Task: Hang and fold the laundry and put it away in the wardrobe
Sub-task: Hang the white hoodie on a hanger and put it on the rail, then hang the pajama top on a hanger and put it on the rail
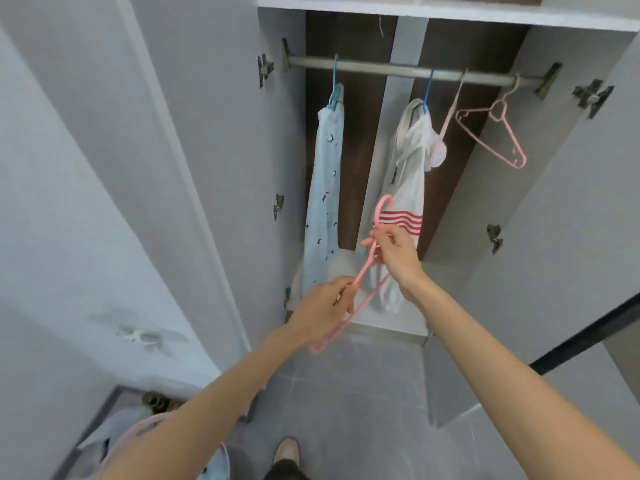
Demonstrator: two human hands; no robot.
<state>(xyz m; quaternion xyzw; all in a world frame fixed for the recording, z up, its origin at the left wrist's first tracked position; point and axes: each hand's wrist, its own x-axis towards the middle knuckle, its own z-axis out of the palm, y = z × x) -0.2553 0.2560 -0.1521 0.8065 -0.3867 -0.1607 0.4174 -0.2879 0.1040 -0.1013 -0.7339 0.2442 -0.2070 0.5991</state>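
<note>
I hold an empty pink hanger [346, 322] in front of the open wardrobe. My left hand [323, 306] grips one arm of it, and my right hand [394, 256] pinches its neck just under the hook. On the metal rail [408, 71] hang a light blue garment with small dark birds [323, 202] on a blue hanger, a white garment with red stripes [407, 188] on another blue hanger, a pale pink hanger [450, 112] and an empty pink hanger [498, 133].
Both grey wardrobe doors stand open, the left door [194, 168] and the right door [571, 202]. A pink laundry basket [138, 434] with clothes sits at the bottom left. My foot [285, 450] is on the grey tiled floor.
</note>
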